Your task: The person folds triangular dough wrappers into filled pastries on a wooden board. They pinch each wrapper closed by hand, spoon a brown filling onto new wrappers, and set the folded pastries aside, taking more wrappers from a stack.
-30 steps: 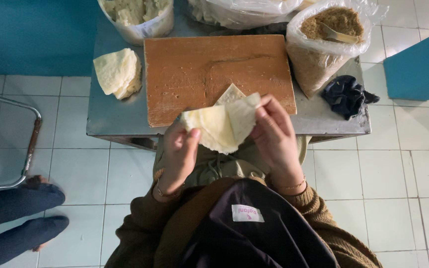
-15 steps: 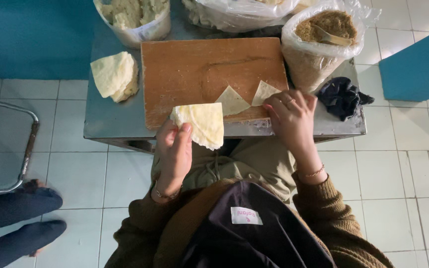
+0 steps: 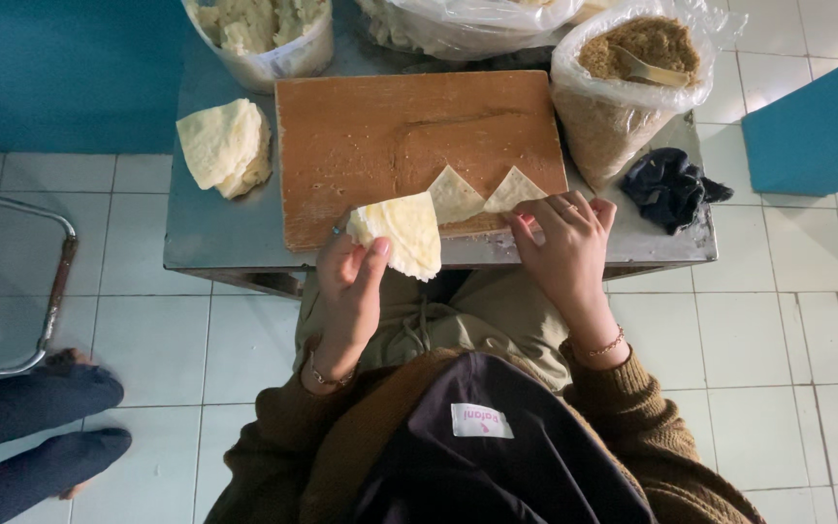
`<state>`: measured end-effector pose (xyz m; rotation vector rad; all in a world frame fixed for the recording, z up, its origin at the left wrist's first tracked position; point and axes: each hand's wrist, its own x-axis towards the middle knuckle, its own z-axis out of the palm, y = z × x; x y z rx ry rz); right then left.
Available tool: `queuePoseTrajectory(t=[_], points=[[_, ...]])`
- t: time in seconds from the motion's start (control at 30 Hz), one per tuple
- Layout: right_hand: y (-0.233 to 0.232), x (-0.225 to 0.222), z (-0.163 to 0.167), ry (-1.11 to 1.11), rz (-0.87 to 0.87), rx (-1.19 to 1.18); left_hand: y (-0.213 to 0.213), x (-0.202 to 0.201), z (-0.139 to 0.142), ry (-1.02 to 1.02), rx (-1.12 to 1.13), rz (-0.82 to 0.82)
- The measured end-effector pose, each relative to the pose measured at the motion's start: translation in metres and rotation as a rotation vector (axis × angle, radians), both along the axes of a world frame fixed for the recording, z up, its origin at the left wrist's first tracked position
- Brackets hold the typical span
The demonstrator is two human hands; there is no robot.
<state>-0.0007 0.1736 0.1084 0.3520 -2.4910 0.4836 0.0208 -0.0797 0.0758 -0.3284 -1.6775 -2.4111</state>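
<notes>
Down at the near edge of the brown wooden cutting board (image 3: 390, 136), the left hand (image 3: 351, 277) is curled around a small stack of pale yellow triangular pastry sheets (image 3: 402, 231), thumb on top and fingers beneath, holding it partly over the board's edge and partly over the lap. Just to the stack's three o'clock, two single pale triangular sheets (image 3: 482, 192) lie flat on the board, corners touching. The right hand (image 3: 563, 243) rests with its fingers spread and bent, the fingertips (image 3: 535, 209) pressing on the right-hand sheet at the board's edge; it grips nothing.

The board sits on a grey metal table (image 3: 215, 233). At the board's nine o'clock, a thicker pile of cream-coloured pastry sheets (image 3: 223, 146) lies on the bare metal. At eleven o'clock stands a white plastic tub of pale lumpy filling (image 3: 264, 34), and at twelve o'clock a clear plastic bag (image 3: 477, 19) whose contents I cannot make out. At the board's two o'clock, a clear plastic bag of brown crumbs (image 3: 623, 87) stands open with a spoon (image 3: 647, 68) in it. A crumpled dark blue cloth (image 3: 671, 186) lies at three o'clock, near the table's corner. Another person's dark-trousered legs (image 3: 31, 427) show at the frame's eight o'clock, on the white tiled floor (image 3: 788, 320).
</notes>
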Motion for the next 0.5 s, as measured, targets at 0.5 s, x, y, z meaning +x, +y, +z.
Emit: queuePoseTrajectory(t=[0.5], points=[[-0.06,0.021,0.049,-0.282,0.453,-0.703,0.007,0.004,0.049,0.205,-0.314,-0.187]])
